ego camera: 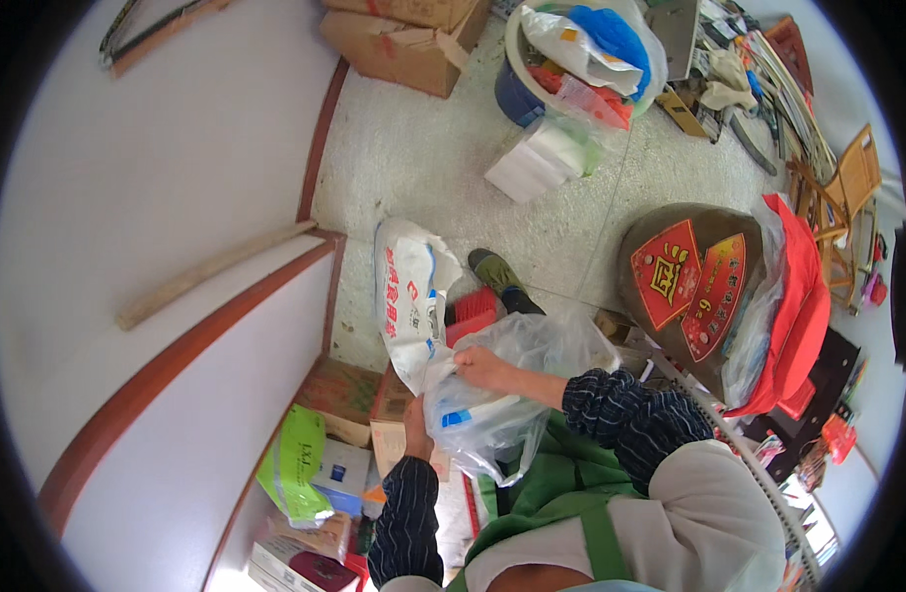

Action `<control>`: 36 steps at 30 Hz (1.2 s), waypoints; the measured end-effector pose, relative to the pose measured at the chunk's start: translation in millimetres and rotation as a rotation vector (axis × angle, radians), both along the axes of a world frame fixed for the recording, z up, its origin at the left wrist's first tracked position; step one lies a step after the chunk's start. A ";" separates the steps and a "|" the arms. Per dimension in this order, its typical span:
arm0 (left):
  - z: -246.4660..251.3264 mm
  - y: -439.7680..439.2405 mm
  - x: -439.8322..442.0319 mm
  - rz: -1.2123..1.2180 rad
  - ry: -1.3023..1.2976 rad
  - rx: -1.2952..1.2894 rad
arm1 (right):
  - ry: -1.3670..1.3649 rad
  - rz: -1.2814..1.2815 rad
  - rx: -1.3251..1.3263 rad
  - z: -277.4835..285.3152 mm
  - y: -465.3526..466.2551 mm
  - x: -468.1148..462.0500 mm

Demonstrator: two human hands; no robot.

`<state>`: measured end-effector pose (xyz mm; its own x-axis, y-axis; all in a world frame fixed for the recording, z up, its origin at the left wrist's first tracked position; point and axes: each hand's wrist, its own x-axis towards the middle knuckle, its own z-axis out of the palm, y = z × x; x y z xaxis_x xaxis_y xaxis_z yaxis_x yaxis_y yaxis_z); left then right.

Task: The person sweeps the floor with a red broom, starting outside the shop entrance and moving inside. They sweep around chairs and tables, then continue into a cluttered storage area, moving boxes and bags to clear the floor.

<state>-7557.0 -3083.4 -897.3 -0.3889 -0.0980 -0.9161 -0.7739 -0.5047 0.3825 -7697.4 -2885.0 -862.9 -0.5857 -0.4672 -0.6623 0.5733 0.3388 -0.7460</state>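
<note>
A white plastic sack point(408, 292) with red and blue printing stretches away from me above the floor. My right hand point(484, 370) pinches its near end between thumb and fingers. Lower and to the left, my left hand point(417, 429) grips the tapered corner of the same sack. A clear plastic bag point(490, 436) hangs around my right forearm and in front of my green apron point(586, 462); something white and blue shows through it. What the sack holds is hidden.
Beyond the sack are a red-bristled brush point(473, 307) and my shoe point(493, 268). A large brown jar point(645, 229) with red paper signs stands to the right. Ahead are a white paper pack point(530, 166) and a blue bucket point(516, 96). Cartons point(342, 388) line the left wall.
</note>
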 end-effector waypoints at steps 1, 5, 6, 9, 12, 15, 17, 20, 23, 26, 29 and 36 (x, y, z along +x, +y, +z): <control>9.6 -2.7 -11.7 -0.003 -0.040 0.051 | -0.001 -0.046 -0.019 4.1 -0.8 -5.5; 51.4 -2.2 -52.0 -0.004 -0.088 0.081 | -0.053 -0.142 0.038 28.1 -3.1 -29.6; 63.0 0.4 -57.4 -0.011 -0.085 0.044 | -0.065 -0.115 0.097 34.0 -0.2 -36.8; 82.5 11.2 -78.1 -0.063 -0.017 0.039 | -0.135 -0.182 0.089 57.0 17.5 -45.9; 92.4 26.7 -99.2 -0.314 0.038 -0.017 | -0.259 -0.368 0.047 79.3 51.4 -44.4; 106.6 47.4 -119.3 -0.611 -0.078 -0.039 | -0.409 -0.541 0.087 102.7 90.5 -31.9; 119.6 63.8 -133.6 -0.542 0.024 -0.040 | -0.514 -0.747 0.007 116.1 111.0 -20.3; 133.9 90.4 -159.0 -0.571 0.130 0.011 | -0.496 -0.851 0.022 131.0 140.1 -9.1; 134.7 123.4 -173.2 -0.896 0.082 -0.065 | -0.719 -1.027 0.013 148.9 170.2 5.8; 116.2 154.0 -191.4 -0.910 0.387 -0.136 | -0.577 -1.142 -0.129 151.9 202.1 2.7; 96.0 189.0 -215.0 -0.878 0.309 -0.027 | -0.516 -1.144 -0.092 138.6 225.5 -20.7; 3.7 241.7 -309.3 -1.096 0.614 -0.378 | -0.320 -0.883 0.120 55.4 285.1 -120.4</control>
<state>-7866.3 -2841.8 -893.6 -0.7712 0.3236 -0.5482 -0.3615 0.4862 0.7956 -7817.8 -2600.0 -807.5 -0.4772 0.1403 -0.8675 0.8304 -0.2511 -0.4973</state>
